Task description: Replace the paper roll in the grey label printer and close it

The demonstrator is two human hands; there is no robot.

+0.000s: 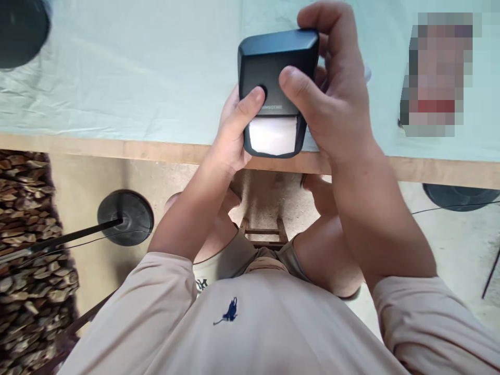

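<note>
A black handheld device (273,73) with rounded corners is held up over the table's near edge. It looks like a small label printer, with a round button, small pale lettering and a white paper-like strip (273,135) at its lower end. My left hand (238,122) grips it from the left, thumb on the front beside the button and fingers hidden behind. My right hand (336,88) closes round its right side, with the thumb over the front face and the index finger bent at the top corner. Its other fingers are partly hidden.
A pale green cloth covers the table (148,78). On it lies a phone-like object (437,78), blurred out, at the right. A dark round object (21,34) sits top left. Below are a black round stand base (125,219), a wooden stool (261,232) and a brown patterned mat (27,234).
</note>
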